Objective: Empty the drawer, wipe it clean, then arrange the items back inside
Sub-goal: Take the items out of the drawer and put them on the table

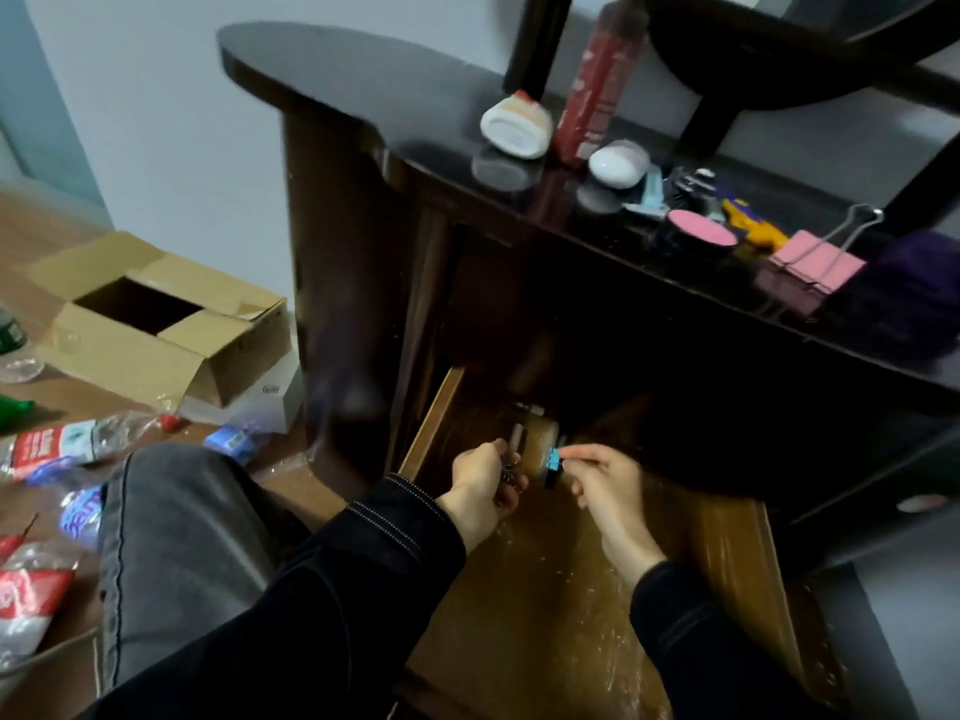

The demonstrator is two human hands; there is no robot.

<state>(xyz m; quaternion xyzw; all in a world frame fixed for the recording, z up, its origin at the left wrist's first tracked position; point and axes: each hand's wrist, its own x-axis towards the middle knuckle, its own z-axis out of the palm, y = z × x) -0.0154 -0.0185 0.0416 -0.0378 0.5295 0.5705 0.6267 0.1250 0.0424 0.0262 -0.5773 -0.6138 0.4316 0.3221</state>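
The wooden drawer (545, 605) is pulled out under the dark dressing table (395, 101). Its floor shows a shiny crinkled liner. At its back stands a tan tape roll (537, 441) with small white items beside it. My left hand (485, 483) is curled round several small dark binder clips. My right hand (605, 483) pinches a small blue binder clip (554, 456) next to the roll. On the tabletop lie a pink binder clip (815, 262), a round pink-lidded tin (701, 233), a white case (618, 163), a white jar (517, 124) and a red bottle (597, 80).
An open cardboard box (156, 324) stands on the floor to the left, with several plastic bottles (72, 444) and wrappers around it. My knee in grey trousers (171, 543) is beside the drawer. A purple fuzzy object (914, 288) lies at the tabletop's right end.
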